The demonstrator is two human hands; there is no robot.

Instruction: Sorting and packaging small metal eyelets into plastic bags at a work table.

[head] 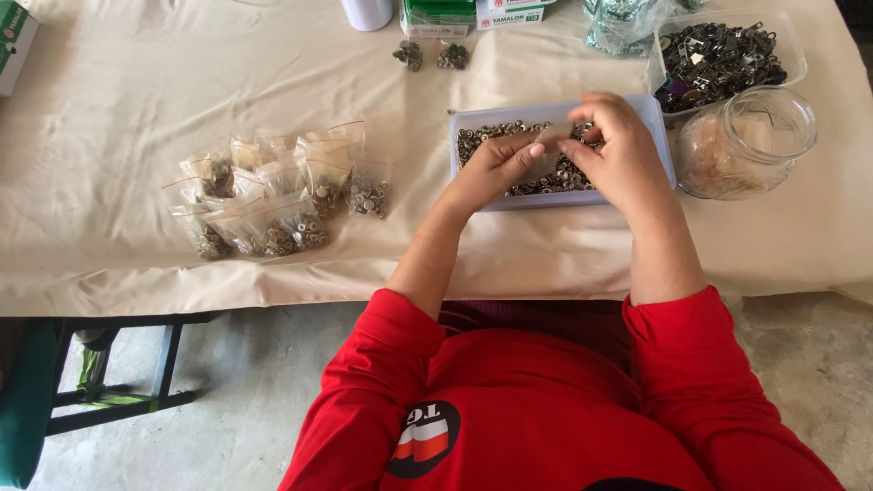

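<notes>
Clear, thin plastic: small bag (552, 145) pinched between left hand (496, 168) and right hand (621, 150), both closed on it, above pale tray (657, 123) of metal rings (491, 136). Likely feather-light, floppy, a bit slick (best gripped at the edges). Long axis roughly left to right; mouth direction impossible to tell.

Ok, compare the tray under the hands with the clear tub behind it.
The shallow pale lilac tray holds small round silvery metal fasteners, while the clear plastic tub holds darker, larger metal pieces that look like zipper sliders. The tray sits under both hands; the tub sits untouched behind the glass jar. Both are open-topped, rectangular and resting on the cream tablecloth.
</notes>
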